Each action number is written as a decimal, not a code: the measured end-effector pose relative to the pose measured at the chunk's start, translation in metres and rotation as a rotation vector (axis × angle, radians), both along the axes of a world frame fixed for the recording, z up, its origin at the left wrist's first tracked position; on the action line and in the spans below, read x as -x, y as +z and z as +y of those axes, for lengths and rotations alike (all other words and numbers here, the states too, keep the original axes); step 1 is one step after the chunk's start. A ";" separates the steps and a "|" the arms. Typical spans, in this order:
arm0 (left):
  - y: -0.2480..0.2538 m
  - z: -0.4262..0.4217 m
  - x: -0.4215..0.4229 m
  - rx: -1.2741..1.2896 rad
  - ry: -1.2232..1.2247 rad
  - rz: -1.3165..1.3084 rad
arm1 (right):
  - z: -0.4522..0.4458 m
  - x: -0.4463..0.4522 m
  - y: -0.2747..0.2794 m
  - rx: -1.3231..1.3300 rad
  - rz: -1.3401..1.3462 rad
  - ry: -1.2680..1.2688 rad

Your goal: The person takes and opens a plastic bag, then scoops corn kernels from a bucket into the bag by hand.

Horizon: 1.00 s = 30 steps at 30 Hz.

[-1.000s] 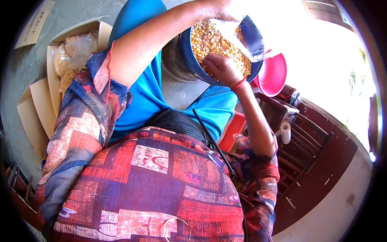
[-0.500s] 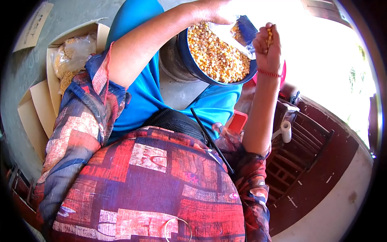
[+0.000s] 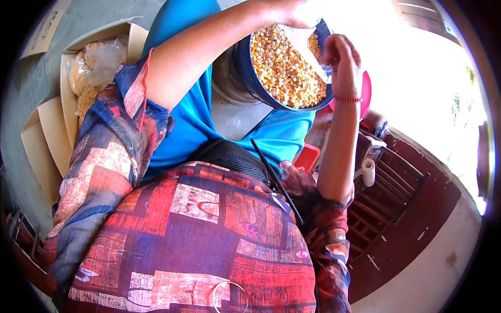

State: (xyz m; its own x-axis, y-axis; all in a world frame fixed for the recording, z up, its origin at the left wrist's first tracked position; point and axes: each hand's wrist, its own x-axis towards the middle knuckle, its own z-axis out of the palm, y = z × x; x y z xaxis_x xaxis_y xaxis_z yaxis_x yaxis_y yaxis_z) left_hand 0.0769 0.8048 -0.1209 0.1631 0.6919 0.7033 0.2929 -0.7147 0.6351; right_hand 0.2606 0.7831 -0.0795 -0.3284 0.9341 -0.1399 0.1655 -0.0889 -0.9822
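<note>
A blue tub point(image 3: 245, 73) full of yellow and orange corn kernels point(image 3: 282, 68) stands between my legs. My left hand point(image 3: 300, 14) is closed on a clear plastic bag point(image 3: 301, 44) at the tub's far side; bright light washes out part of its fingers. The bag hangs down over the kernels, with some corn showing beyond it. My right hand point(image 3: 344, 60) is curled above the tub's right rim, close to the bag. Its fingertips are blurred and turned toward the bag, and any kernels inside it are hidden.
At left, an open cardboard box point(image 3: 67, 99) holds clear bags of yellow grains point(image 3: 99, 65). A pink-red round object point(image 3: 366, 91) shows behind my right wrist. A red object point(image 3: 308, 156) lies beside my right knee. Farther right are a wooden rack point(image 3: 396, 180) and a white roll point(image 3: 368, 172).
My right hand has turned over and tipped inward toward the bag; the kernels seen in its fingers before are now out of sight. My left hand and the bag have shifted slightly right.
</note>
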 end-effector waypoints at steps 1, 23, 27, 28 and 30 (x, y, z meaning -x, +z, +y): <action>-0.001 0.001 0.000 -0.007 0.019 0.014 | -0.012 0.004 0.005 0.062 -0.043 0.135; 0.003 0.000 0.004 -0.088 -0.008 0.058 | -0.051 0.005 -0.071 -0.864 -0.752 1.005; 0.006 -0.001 0.004 -0.023 -0.032 0.045 | -0.049 -0.004 -0.080 -0.805 -0.684 0.812; 0.005 0.000 0.003 -0.009 -0.024 0.064 | -0.049 -0.003 -0.078 -0.805 -0.685 0.811; 0.004 -0.001 0.004 0.004 -0.014 0.085 | -0.051 0.001 -0.073 -0.294 -0.407 0.429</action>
State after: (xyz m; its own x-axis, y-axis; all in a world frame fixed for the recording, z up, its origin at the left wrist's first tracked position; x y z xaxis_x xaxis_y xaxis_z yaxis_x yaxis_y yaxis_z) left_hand 0.0733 0.8041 -0.1173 0.2319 0.6915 0.6841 0.3354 -0.7170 0.6111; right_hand 0.2599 0.7323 -0.1521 -0.6549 0.7503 -0.0905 0.4895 0.3300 -0.8071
